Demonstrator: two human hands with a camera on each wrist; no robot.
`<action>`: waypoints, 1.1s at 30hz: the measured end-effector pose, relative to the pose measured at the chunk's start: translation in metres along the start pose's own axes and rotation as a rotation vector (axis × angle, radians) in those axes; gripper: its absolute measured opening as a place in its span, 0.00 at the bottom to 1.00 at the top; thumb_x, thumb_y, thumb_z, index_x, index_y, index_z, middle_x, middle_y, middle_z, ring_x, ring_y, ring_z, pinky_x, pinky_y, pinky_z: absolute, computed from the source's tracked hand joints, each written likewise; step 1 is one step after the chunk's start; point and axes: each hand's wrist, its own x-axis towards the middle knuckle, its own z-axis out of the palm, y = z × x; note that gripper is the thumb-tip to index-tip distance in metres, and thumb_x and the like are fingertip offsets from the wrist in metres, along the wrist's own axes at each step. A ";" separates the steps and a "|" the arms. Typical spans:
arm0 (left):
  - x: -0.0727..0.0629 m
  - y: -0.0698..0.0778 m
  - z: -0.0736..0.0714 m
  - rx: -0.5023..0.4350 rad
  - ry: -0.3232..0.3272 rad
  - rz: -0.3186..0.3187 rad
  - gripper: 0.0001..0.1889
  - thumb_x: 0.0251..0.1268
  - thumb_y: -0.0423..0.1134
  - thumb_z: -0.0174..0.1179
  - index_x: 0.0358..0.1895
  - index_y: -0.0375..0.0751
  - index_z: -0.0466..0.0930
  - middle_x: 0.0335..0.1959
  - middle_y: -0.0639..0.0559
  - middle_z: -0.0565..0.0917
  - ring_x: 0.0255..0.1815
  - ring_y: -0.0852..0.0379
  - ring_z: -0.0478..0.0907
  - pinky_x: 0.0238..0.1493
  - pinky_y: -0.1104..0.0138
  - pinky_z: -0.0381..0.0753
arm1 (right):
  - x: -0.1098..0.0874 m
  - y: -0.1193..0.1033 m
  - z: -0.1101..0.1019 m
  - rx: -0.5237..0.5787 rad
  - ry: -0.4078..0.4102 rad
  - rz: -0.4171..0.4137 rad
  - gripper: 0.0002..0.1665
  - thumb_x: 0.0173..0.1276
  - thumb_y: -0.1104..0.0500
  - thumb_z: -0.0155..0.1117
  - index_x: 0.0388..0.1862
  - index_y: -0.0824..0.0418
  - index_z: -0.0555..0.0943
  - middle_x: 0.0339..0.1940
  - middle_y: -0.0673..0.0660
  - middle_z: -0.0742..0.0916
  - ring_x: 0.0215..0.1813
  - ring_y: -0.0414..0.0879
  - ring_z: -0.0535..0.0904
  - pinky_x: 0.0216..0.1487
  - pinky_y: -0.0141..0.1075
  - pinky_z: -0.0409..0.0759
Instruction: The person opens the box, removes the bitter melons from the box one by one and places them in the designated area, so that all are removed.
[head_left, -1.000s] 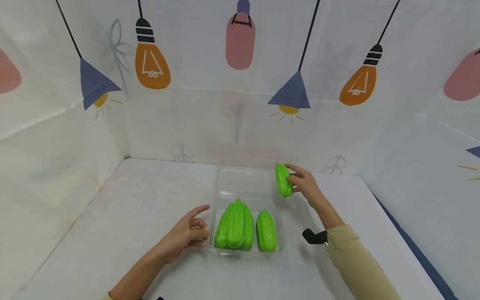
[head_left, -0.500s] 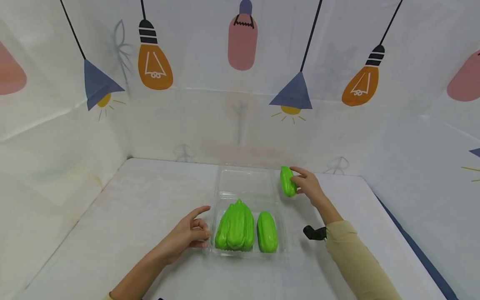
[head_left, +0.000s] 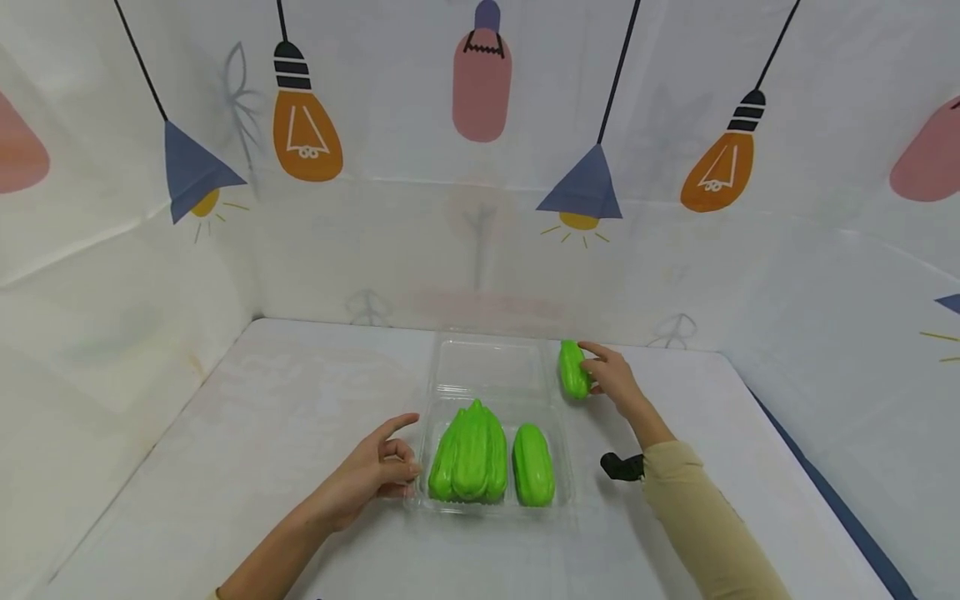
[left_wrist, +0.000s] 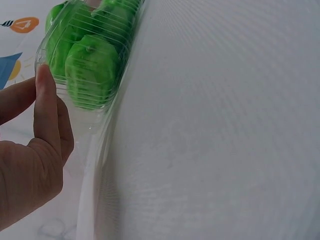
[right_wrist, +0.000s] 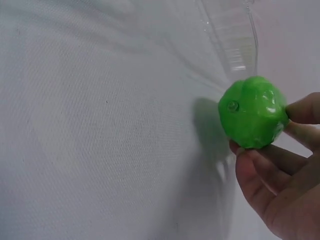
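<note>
My right hand (head_left: 611, 377) grips a bright green toy cucumber (head_left: 573, 371) at the back of the table, just right of the clear lid. In the right wrist view its rounded end (right_wrist: 247, 117) faces the camera, with thumb and fingers around its sides and a shadow on the table. The clear plastic clamshell box (head_left: 564, 492) lies opened, its lid (head_left: 491, 358) folded back. Inside are a bunch of green cucumbers (head_left: 471, 454) on the left and a single one (head_left: 534, 465) on the right. My left hand (head_left: 375, 467) pinches the box's left edge, index finger stretched out.
A white table (head_left: 247, 433) spreads around the box. White cloth walls (head_left: 375, 242) printed with lamps and bulbs stand behind and at both sides. A black wrist mount (head_left: 622, 467) juts from the right sleeve (head_left: 697, 508).
My right hand has moved slightly right and down with the cucumber, toward the table beside the lid. The left hand stays at the box's edge.
</note>
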 end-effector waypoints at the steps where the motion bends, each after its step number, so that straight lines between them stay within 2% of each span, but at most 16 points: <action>1: 0.000 0.000 0.000 0.000 0.003 -0.001 0.41 0.67 0.33 0.62 0.79 0.48 0.48 0.36 0.52 0.72 0.36 0.58 0.76 0.38 0.65 0.86 | 0.000 -0.001 0.001 -0.005 -0.005 0.008 0.34 0.72 0.58 0.51 0.76 0.58 0.65 0.63 0.71 0.80 0.40 0.45 0.81 0.38 0.40 0.85; 8: 0.000 -0.001 0.000 -0.004 0.010 -0.011 0.41 0.67 0.34 0.62 0.78 0.49 0.49 0.37 0.52 0.72 0.37 0.58 0.76 0.38 0.65 0.85 | 0.004 -0.003 0.007 -0.037 -0.007 0.049 0.34 0.72 0.58 0.51 0.77 0.58 0.64 0.63 0.69 0.79 0.44 0.47 0.79 0.39 0.40 0.84; 14: -0.001 -0.001 0.001 -0.001 0.011 -0.004 0.41 0.67 0.35 0.62 0.78 0.49 0.49 0.36 0.52 0.72 0.37 0.58 0.76 0.38 0.65 0.85 | 0.008 -0.003 0.009 -0.044 -0.019 0.051 0.34 0.73 0.57 0.50 0.77 0.58 0.63 0.66 0.69 0.77 0.45 0.48 0.77 0.39 0.40 0.83; 22: -0.002 -0.001 0.001 0.000 0.009 0.001 0.41 0.67 0.33 0.62 0.78 0.48 0.49 0.35 0.52 0.72 0.37 0.58 0.76 0.38 0.66 0.85 | 0.012 -0.001 0.012 -0.047 -0.010 0.063 0.31 0.75 0.56 0.50 0.76 0.57 0.65 0.67 0.68 0.77 0.46 0.49 0.77 0.36 0.35 0.81; 33: -0.001 0.000 0.000 -0.001 0.004 0.002 0.41 0.67 0.33 0.62 0.79 0.48 0.49 0.35 0.52 0.72 0.37 0.58 0.76 0.38 0.66 0.85 | 0.011 0.003 0.013 -0.072 0.015 0.065 0.31 0.75 0.53 0.51 0.75 0.60 0.66 0.68 0.69 0.76 0.54 0.54 0.78 0.37 0.35 0.83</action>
